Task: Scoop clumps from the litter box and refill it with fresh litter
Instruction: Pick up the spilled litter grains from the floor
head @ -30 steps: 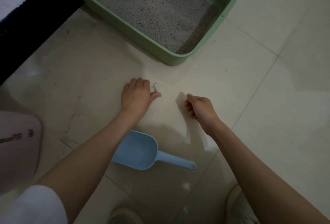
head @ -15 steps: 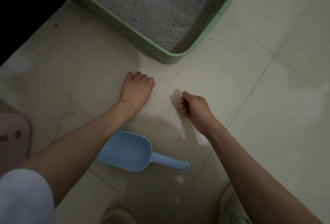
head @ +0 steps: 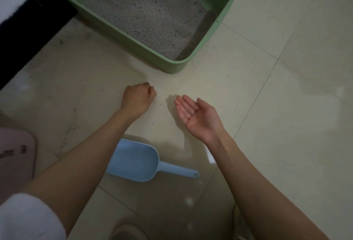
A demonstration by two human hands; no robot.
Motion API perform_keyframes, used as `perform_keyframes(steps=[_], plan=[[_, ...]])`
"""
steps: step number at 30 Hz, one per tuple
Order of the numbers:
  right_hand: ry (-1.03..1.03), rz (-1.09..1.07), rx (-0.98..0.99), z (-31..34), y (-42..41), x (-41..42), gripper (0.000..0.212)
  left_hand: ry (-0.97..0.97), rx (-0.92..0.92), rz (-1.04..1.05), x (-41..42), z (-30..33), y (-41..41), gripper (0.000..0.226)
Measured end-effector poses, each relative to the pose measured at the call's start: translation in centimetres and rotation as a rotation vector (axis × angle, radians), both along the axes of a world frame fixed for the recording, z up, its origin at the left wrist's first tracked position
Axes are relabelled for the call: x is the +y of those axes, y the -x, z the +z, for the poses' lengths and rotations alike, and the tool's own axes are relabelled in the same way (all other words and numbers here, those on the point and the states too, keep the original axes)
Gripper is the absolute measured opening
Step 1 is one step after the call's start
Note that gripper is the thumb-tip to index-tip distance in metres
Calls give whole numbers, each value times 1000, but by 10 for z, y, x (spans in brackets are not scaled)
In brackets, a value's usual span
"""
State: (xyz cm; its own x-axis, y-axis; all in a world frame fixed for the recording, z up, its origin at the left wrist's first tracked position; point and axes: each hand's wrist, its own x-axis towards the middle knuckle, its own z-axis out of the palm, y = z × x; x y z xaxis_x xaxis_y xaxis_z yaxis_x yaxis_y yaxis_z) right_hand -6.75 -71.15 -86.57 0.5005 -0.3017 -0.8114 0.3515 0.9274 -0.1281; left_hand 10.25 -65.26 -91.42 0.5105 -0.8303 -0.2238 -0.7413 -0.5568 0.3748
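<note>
On the glossy cream tile floor (head: 286, 106), a pale green plastic litter box (head: 133, 42) with rounded corners is sitting at the top of the view, one corner pointing toward the person. Its basin is holding grey granular litter (head: 149, 16) with darker specks, spreading unevenly and lying thin along the right wall. Below it, the left hand (head: 138, 98) is resting knuckles-up on the tile just short of the box's near corner, its fingers (head: 150, 89) curling together into a loose fist; whether they are pinching anything cannot be told. Beside it, well clear of the box, the right hand (head: 198, 119) is hovering palm-up, its fingers (head: 184, 106) lying together and slightly cupped, open rather than clamped. A small cluster of dark litter grains (head: 189, 111) is lying on those fingers near the palm. A few stray specks are dotting the tile between the two hands and toward the right. Nearer the person, a light blue plastic litter scoop (head: 133, 161) with a deep rounded bowl and a short straight handle is lying on the floor, partly under the left forearm, touched by neither hand. A white sleeve (head: 28, 218) is covering the left upper arm. At the left edge, a pale pink rounded object (head: 15, 155) with dark markings is showing in part; a dark band with white fabric above it is running along the top left.
</note>
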Motion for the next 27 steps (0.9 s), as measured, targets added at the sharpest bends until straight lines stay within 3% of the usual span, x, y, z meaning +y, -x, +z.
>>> perform_keyframes(steps=[3, 6, 8, 10, 14, 27], plan=[[-21, -138, -161, 8, -15, 4, 43, 332, 507, 260, 7, 39, -4, 40], [-15, -168, -302, 25, -44, 15, 46, 538, 739, 250, 21, 100, -5, 41], [-3, -176, -380, 41, -64, 22, 49, 551, 864, 188, 30, 136, -6, 38], [8, -189, -449, 56, -81, 27, 51, 517, 878, 173, 37, 162, -9, 40], [13, -170, -533, 77, -102, 33, 52, 468, 729, 197, 47, 191, -9, 47], [111, -71, -490, 87, -109, 47, 52, 481, 727, 361, 61, 198, -10, 39]])
